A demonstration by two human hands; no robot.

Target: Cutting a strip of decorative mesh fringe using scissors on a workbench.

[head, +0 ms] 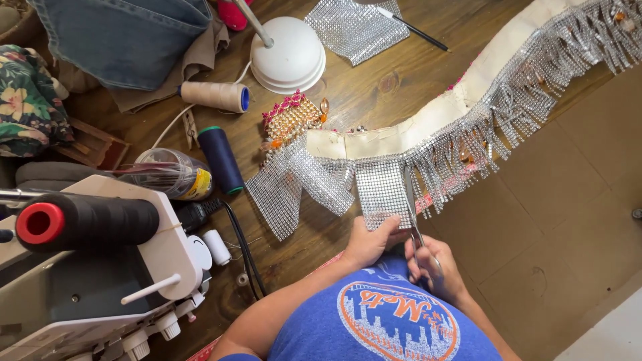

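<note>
Bright, even indoor light across the whole view, colours warm and clear.

Soft light from above, and the shadows are short and faint: a thin one sits under the white lamp base (pixel 288 55) on the wooden bench (pixel 361 87). The rhinestone fringe (pixel 515 100) throws off tiny glints, no harsh glare. Focus is sharp mid-frame; the black spool (pixel 87 219) close to the lens looks slightly soft. Wide-angle bending stretches the edges, and the hands show no motion blur.

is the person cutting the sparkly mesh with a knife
No, the right hand works scissors through the rhinestone mesh, which the left hand holds.
</note>
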